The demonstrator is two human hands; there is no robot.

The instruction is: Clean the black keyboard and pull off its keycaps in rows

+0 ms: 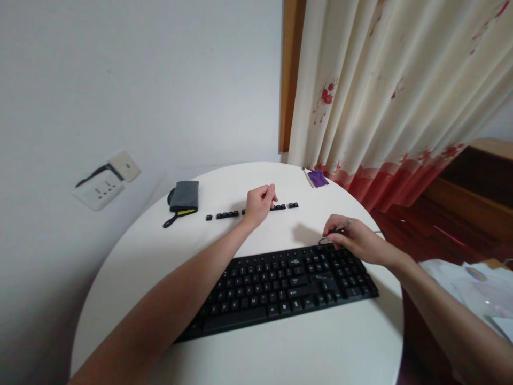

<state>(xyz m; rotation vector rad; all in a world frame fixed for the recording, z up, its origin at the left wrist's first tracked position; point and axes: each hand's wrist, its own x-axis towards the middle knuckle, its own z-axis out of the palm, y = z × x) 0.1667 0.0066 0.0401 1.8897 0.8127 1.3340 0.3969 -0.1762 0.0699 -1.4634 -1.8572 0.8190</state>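
Note:
A black keyboard (pixel 276 291) lies slightly tilted across the white round table, partly covered by my left forearm. Beyond it, small black keycaps (pixel 227 214) stand in a row. My left hand (pixel 259 204) is over the middle of that row, fingers curled and closed; whatever they may hold is hidden. Above the keyboard's upper right corner, my right hand (pixel 352 238) grips a keycap puller (pixel 334 231) with a dark handle. Its thin wire loop points left, close to the keyboard's back edge.
On the white table (pixel 160 278), a grey pouch (pixel 186 193) with a black loop sits at the back left. A purple cloth (pixel 318 178) lies at the back right. The wall with a socket (pixel 102 188) and the curtain (pixel 340 107) border the table. Plastic bags (pixel 473 286) are to the right.

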